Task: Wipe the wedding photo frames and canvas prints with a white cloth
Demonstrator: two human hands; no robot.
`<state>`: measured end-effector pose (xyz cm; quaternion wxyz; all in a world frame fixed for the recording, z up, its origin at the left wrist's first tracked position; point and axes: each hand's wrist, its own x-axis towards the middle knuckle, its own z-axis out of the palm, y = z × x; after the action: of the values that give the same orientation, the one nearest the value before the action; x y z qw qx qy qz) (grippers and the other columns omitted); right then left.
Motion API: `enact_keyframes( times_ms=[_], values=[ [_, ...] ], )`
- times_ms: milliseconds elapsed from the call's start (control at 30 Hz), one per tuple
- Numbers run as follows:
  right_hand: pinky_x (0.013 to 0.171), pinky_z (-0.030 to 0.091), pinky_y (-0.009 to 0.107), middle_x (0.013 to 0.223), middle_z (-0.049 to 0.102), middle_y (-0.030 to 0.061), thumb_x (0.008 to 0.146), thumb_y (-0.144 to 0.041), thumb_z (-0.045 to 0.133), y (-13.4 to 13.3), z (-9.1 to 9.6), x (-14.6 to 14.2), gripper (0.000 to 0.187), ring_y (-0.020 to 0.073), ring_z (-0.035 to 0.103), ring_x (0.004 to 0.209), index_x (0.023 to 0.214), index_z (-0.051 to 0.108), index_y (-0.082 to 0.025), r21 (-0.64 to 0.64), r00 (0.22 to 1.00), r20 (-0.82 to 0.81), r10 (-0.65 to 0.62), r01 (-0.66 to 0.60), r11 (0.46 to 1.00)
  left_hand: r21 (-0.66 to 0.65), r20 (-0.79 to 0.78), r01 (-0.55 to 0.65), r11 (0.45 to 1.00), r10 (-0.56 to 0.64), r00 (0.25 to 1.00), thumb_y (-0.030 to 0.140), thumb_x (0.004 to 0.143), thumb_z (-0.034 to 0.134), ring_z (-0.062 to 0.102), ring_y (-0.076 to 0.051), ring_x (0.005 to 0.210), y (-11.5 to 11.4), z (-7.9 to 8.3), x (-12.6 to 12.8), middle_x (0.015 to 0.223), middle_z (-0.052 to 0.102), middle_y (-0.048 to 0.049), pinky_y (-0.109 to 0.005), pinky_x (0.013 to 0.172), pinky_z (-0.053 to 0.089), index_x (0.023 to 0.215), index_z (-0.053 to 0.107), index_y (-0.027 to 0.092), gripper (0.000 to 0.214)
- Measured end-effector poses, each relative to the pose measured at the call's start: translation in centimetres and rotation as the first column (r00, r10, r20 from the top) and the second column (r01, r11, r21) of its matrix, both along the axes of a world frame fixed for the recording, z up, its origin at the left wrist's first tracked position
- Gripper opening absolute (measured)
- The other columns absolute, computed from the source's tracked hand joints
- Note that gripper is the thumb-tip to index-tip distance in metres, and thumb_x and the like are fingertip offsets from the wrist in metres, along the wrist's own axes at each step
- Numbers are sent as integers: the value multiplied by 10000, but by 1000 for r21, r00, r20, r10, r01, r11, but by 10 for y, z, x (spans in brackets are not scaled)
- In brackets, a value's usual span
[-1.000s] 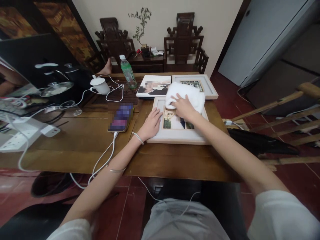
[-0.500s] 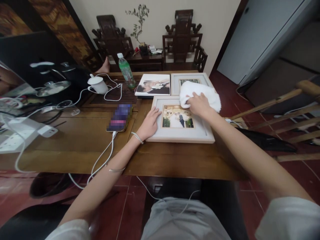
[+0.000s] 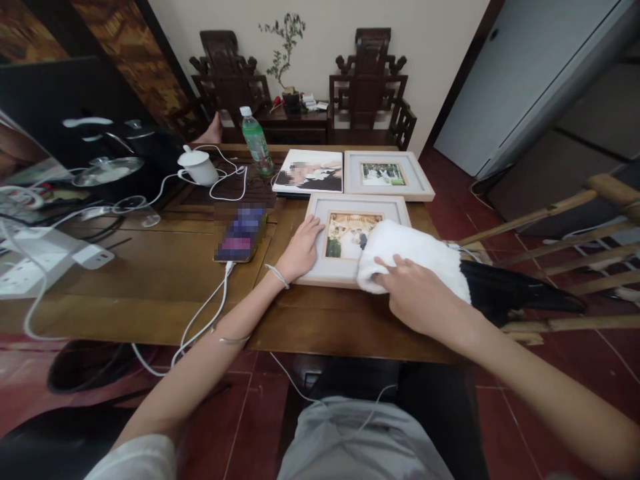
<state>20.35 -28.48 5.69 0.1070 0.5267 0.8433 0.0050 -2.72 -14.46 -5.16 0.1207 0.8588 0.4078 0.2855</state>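
A light wooden picture frame (image 3: 330,272) lies flat near the table's front, a wedding photo (image 3: 345,233) inside its pale mat. My left hand (image 3: 300,250) rests on the frame's left border, fingers stretched out over the rim. Bunched in my right hand (image 3: 413,287) is a white towel (image 3: 420,250), pressed over the frame's lower right part and reaching past its right edge. The towel hides that corner and part of the photo. Behind it lies a second picture frame (image 3: 417,177), beside a white-edged photo print (image 3: 310,170).
On the wooden table (image 3: 320,327), left of my hands, are a phone (image 3: 240,233) on a white cable, a green-labelled bottle (image 3: 257,143) and a lidded white cup (image 3: 197,167). A power strip (image 3: 40,260) sits farther left. A wooden chair (image 3: 550,213) stands right.
My right hand has moved the towel toward me, from the frame's upper right corner to its lower right, uncovering the rear frame. My left hand has stayed on the left border.
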Motion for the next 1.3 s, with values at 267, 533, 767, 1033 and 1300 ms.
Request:
enact_keyframes(
  times_ms=[267,533,767,1033,1300],
  values=[
    [974,442,441,1471,517,149,793,-37,408,46,-17,-19,570,344,550,1221,1313,624,-129,31,994,-100,34,-31,999,8,12,6,1000,-6,1000,-3,794,400,304,-294,1482,-1,0,-1,1494,485,-142,-574,1213,274,1345,528,130,580],
    [1090,185,731,1649,221,90,848,-35,408,132,-29,9,618,475,186,1457,1434,516,-200,207,988,-101,-113,132,969,-15,-21,12,1000,-12,1000,-17,784,392,278,-302,1491,-2,3,-1,1502,461,-179,-573,1215,261,1353,518,102,595],
    [1048,286,687,1617,297,130,853,-22,365,109,-39,2,615,491,374,1351,1407,556,-208,205,997,-34,-65,71,976,-1,-11,8,1000,-8,1000,-9,791,394,301,-296,1483,-1,1,-1,1493,479,-158,-580,1210,269,1351,519,130,589],
    [922,480,511,1500,490,135,789,2,392,8,11,-7,647,346,658,1070,1349,615,-235,-115,993,-68,99,-106,988,14,11,10,1000,-10,1000,-2,775,404,305,-295,1480,-1,-1,1,1480,494,-149,-583,1209,269,1348,523,137,601],
    [1012,409,652,1606,329,71,781,1,382,23,-8,-10,735,461,352,1404,1455,502,-268,-124,990,-133,52,-69,990,-11,-5,2,1000,-2,1000,16,800,388,303,-301,1480,-1,0,0,1494,470,-175,-570,1216,263,1347,525,104,571]
  ],
)
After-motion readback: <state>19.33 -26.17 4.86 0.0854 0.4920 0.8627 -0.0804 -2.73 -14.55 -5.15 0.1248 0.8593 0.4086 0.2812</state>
